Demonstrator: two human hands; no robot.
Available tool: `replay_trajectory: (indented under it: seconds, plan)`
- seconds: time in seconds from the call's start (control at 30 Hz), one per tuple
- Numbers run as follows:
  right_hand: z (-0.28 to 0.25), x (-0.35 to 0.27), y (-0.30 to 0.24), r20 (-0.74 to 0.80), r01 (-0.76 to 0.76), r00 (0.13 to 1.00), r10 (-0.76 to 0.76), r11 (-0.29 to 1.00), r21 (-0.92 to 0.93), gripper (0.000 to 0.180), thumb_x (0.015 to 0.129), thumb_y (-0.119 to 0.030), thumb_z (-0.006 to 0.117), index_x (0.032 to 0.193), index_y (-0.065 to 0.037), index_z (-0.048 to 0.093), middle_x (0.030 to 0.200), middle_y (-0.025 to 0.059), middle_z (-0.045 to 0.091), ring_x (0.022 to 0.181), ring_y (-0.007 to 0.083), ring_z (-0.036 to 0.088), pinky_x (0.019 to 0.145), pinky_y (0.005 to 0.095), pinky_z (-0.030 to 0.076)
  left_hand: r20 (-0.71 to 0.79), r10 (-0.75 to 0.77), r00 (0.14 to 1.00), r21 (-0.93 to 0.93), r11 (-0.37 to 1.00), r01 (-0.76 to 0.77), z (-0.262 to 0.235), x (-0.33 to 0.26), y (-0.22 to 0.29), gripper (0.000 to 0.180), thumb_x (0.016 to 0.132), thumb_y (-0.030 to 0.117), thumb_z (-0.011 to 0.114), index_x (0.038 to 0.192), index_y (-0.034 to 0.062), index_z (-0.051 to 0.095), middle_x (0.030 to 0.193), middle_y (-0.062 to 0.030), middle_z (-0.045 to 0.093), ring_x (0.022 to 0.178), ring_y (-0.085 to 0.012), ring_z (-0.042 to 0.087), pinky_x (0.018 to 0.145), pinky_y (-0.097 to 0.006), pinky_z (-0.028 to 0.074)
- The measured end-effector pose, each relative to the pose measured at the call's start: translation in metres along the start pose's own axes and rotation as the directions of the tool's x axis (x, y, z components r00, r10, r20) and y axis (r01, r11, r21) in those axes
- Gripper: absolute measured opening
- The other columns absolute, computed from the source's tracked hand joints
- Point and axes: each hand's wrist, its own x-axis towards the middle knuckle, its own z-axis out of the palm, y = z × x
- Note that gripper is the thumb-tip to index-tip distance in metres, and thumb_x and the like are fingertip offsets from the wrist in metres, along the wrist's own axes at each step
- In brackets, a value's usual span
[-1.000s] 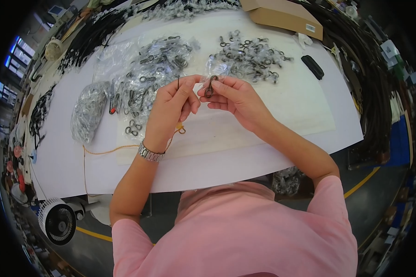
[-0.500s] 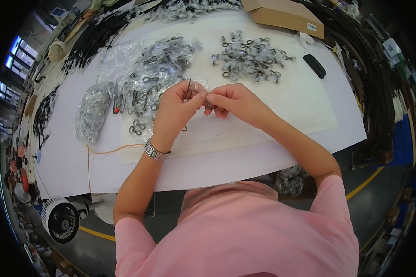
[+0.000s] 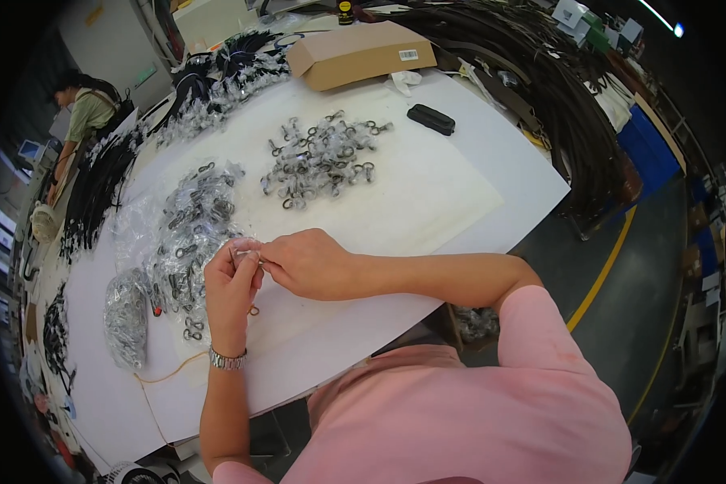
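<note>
My left hand [image 3: 232,284] and my right hand [image 3: 310,264] meet above the white table, fingertips pinched close together. Between them shows a bit of clear plastic film [image 3: 248,244] around a small piece, mostly hidden by the fingers. Just left of my left hand lies a spread of dark metal snap hooks [image 3: 192,211] in clear plastic. Beyond my right hand is a second pile of plastic-wrapped metal hooks [image 3: 323,157]. A loose metal ring [image 3: 254,310] lies beside my left wrist.
A filled clear bag [image 3: 126,319] sits at the left, near an orange cord [image 3: 169,373]. A black oblong case [image 3: 431,119] and a cardboard box [image 3: 363,56] are at the far side. Dark straps [image 3: 508,48] heap at right. Another person [image 3: 93,113] works at far left.
The view has swung, so the table appears turned and a person shows at far left. Both hands stay together; a thin dark pointed thing at my left hand no longer shows clearly.
</note>
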Motion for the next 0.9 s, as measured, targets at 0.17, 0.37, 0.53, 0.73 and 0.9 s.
replay_trajectory:
  seconds: [0.17,0.37,0.53,0.73,0.9]
  plan:
    - [-0.013,0.007,0.0,0.037,-0.061,0.998,0.056,0.99,0.126,0.022,0.097,-0.022,0.06,0.092,-0.001,0.066,0.079,0.0157,0.066,0.074,0.0315,0.065,0.07,0.0433,0.05,-0.041,0.003,0.999,-0.223,0.975,-0.012,-0.023,0.008,-0.005,0.013,0.1,0.008,0.06,0.11,0.0027,0.068,0.071,0.0027,0.057,0.053,-0.001,0.042,0.044,-0.018,0.027]
    - [-0.028,0.015,0.001,0.28,-0.258,0.955,0.093,0.723,0.641,0.029,0.104,-0.027,0.057,0.087,-0.006,0.066,0.068,-0.0043,0.05,0.063,0.0059,0.043,0.059,0.0247,0.035,0.104,-0.03,0.994,0.302,0.953,-0.003,-0.048,0.016,-0.005,0.035,0.104,0.014,0.053,0.136,0.0052,0.066,0.076,0.0044,0.055,0.064,-0.0042,0.044,0.056,-0.021,0.037]
    - [-0.026,0.017,0.003,0.284,-0.307,0.945,0.164,0.748,0.588,0.027,0.1,-0.022,0.055,0.084,-0.004,0.068,0.07,-0.002,0.055,0.067,0.0076,0.047,0.063,0.0286,0.04,0.262,0.101,0.96,0.325,0.927,-0.186,-0.031,0.006,0.013,0.038,0.104,0.011,0.051,0.138,0.005,0.066,0.085,0.0007,0.067,0.073,-0.0077,0.054,0.07,-0.025,0.047]
    - [-0.017,0.015,0.006,0.249,-0.325,0.943,0.221,0.774,0.543,0.025,0.104,-0.023,0.056,0.091,-0.005,0.067,0.07,-0.0052,0.052,0.064,0.005,0.045,0.059,0.0244,0.039,0.328,0.158,0.931,0.342,0.899,-0.273,-0.036,0.002,0.006,0.04,0.104,0.01,0.053,0.143,0.0032,0.061,0.089,-0.0029,0.073,0.075,-0.0101,0.057,0.073,-0.027,0.05]
    - [-0.02,0.014,-0.001,0.165,-0.313,0.95,0.266,0.811,0.494,0.025,0.1,-0.022,0.056,0.088,-0.003,0.066,0.07,-0.0023,0.054,0.067,0.0082,0.047,0.063,0.028,0.04,0.3,0.07,0.951,0.312,0.935,-0.167,-0.024,-0.001,0.01,0.038,0.105,0.01,0.052,0.142,0.0027,0.061,0.083,-0.0003,0.07,0.071,-0.0087,0.056,0.064,-0.025,0.047]
